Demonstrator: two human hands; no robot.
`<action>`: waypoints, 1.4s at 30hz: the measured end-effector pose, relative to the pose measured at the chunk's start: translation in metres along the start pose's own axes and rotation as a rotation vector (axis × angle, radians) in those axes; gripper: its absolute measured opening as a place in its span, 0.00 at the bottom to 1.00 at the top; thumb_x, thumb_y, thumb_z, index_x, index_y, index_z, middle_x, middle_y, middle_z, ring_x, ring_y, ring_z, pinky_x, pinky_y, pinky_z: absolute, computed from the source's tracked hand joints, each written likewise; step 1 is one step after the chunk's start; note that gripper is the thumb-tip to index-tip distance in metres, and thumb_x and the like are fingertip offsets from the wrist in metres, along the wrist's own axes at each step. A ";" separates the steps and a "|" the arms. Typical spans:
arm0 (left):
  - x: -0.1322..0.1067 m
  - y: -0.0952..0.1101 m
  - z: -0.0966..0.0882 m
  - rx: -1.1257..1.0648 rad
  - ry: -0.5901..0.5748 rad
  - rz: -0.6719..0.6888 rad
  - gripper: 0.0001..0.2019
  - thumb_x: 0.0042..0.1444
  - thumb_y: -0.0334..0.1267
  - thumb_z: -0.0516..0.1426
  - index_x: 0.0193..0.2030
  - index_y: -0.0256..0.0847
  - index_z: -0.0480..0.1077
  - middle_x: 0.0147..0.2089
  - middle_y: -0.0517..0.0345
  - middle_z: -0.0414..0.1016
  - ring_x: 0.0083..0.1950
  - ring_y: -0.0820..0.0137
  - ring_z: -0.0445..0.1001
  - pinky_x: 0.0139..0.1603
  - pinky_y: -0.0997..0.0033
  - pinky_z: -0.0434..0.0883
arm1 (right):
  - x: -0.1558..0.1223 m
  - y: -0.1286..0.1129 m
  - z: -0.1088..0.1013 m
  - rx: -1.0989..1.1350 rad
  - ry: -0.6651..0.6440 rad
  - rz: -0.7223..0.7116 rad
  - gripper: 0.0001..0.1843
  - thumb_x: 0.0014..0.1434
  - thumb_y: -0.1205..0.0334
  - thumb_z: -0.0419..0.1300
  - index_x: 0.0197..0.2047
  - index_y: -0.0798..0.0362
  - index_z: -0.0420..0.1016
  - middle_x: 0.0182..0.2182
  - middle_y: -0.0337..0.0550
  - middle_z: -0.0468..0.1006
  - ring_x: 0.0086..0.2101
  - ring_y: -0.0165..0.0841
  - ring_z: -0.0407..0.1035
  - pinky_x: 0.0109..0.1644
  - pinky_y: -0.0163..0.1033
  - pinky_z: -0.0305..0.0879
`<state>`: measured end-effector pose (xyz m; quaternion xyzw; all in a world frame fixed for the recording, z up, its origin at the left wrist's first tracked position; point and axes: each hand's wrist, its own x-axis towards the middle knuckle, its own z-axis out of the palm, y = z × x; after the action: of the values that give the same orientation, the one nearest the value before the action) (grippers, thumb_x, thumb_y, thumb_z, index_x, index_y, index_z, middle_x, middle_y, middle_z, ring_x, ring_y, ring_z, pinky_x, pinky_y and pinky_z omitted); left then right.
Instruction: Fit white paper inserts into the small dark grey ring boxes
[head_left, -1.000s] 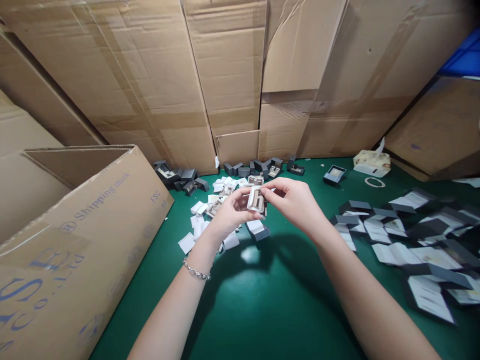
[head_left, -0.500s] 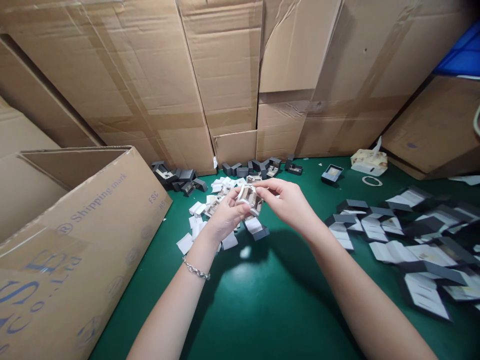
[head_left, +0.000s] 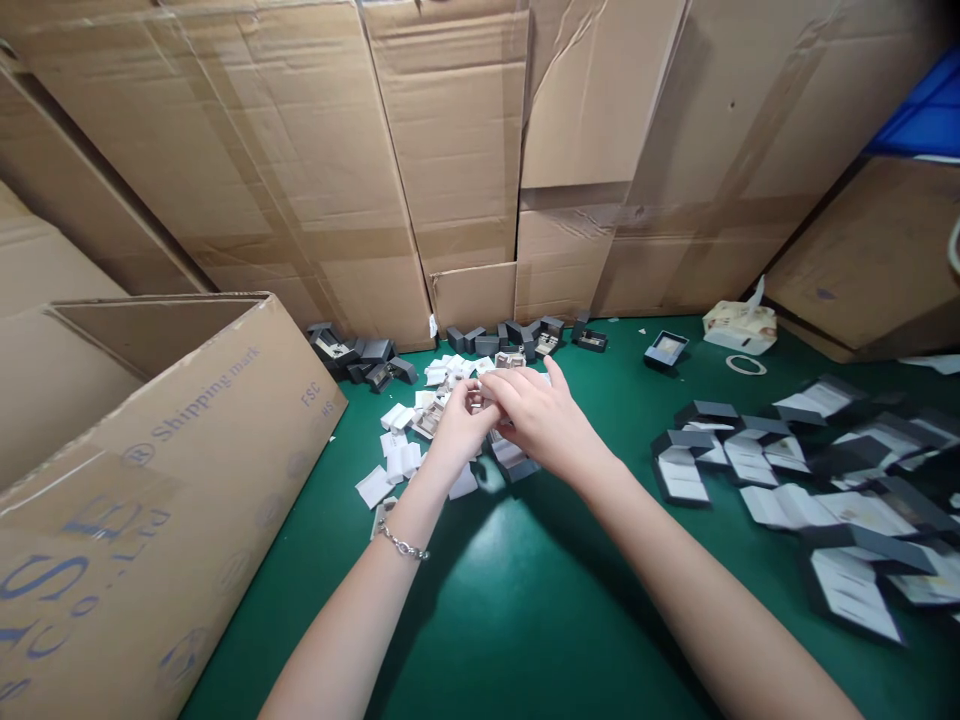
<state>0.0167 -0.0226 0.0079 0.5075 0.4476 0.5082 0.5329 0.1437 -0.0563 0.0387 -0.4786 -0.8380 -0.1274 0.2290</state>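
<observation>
In the middle of the view my left hand (head_left: 459,425) is closed on a small white box insert, its thumb and fingers curled around it. My right hand (head_left: 544,418) lies over the same insert from the right, fingers bent down onto it and meeting the left fingertips. Both hands hide nearly all of the insert. Under and left of them is a loose pile of white paper pieces (head_left: 403,460) and beige-lined inserts (head_left: 429,418). A dark grey box with a white lining (head_left: 512,455) sits just below my right hand.
Small dark boxes (head_left: 487,345) line the cardboard wall (head_left: 465,180). Several open dark boxes with white linings (head_left: 757,458) lie to the right. A large carton (head_left: 217,450) stands left; a tissue pack (head_left: 741,325), a tape ring (head_left: 746,365) and an open box (head_left: 666,348) are back right.
My right hand has moved left and turned palm down over the white insert, which showed plainly between the hands before and is now mostly covered. The left hand has barely shifted.
</observation>
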 end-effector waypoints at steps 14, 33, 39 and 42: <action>-0.010 0.021 -0.003 -0.056 -0.045 -0.004 0.18 0.41 0.36 0.65 0.41 0.37 0.70 0.35 0.57 0.72 0.36 0.72 0.70 0.38 0.72 0.67 | 0.000 0.015 -0.011 -0.015 0.015 0.146 0.19 0.53 0.62 0.59 0.50 0.52 0.65 0.48 0.50 0.73 0.47 0.44 0.66 0.57 0.56 0.49; -0.017 0.039 -0.006 -0.090 0.027 0.006 0.10 0.53 0.42 0.55 0.34 0.39 0.74 0.43 0.54 0.73 0.44 0.69 0.69 0.32 0.76 0.66 | 0.004 0.032 0.012 1.206 -0.027 0.369 0.30 0.45 0.59 0.66 0.52 0.49 0.66 0.52 0.45 0.70 0.48 0.39 0.67 0.51 0.46 0.64; -0.014 0.029 -0.005 -0.042 -0.104 0.000 0.15 0.50 0.48 0.59 0.37 0.37 0.75 0.42 0.52 0.75 0.45 0.65 0.71 0.42 0.68 0.68 | 0.004 0.028 0.014 1.003 -0.014 0.289 0.27 0.46 0.62 0.65 0.51 0.47 0.67 0.53 0.43 0.69 0.52 0.40 0.64 0.54 0.48 0.62; -0.014 0.027 -0.003 -0.101 -0.147 -0.031 0.15 0.47 0.48 0.61 0.33 0.37 0.73 0.34 0.57 0.74 0.37 0.70 0.71 0.40 0.69 0.68 | 0.004 0.025 0.012 0.745 0.034 0.185 0.23 0.47 0.64 0.63 0.48 0.48 0.69 0.50 0.44 0.71 0.52 0.41 0.63 0.55 0.50 0.59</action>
<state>0.0103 -0.0375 0.0343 0.5090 0.3888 0.4833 0.5968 0.1605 -0.0352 0.0305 -0.4341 -0.7762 0.1993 0.4116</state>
